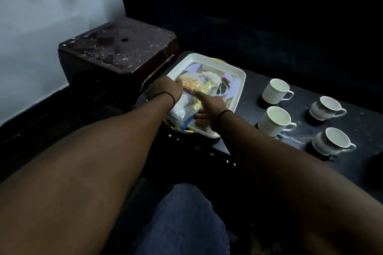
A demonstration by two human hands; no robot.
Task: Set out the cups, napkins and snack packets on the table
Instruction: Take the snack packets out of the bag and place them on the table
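Several white cups stand on the dark table (pixel 248 99) to the right: two plain mugs (pixel 275 90) (pixel 275 121) and two patterned cups (pixel 326 107) (pixel 333 141). A white tray (pixel 234 69) at the table's left end holds clear snack packets (pixel 191 86) with yellow and blue print. My left hand (pixel 163 89) grips the top of the packets. My right hand (pixel 209 108) is under their near right side, thumb on top. A lower packet (pixel 180 114) hangs over the tray's near edge. No napkins can be made out.
A gold-rimmed plate (pixel 178 129) sticks out from under the tray's near edge. A dark red marbled stool (pixel 116 47) stands left of the table by the white wall. A black sofa (pixel 269 16) runs behind the table. My knee in jeans (pixel 182 219) is below.
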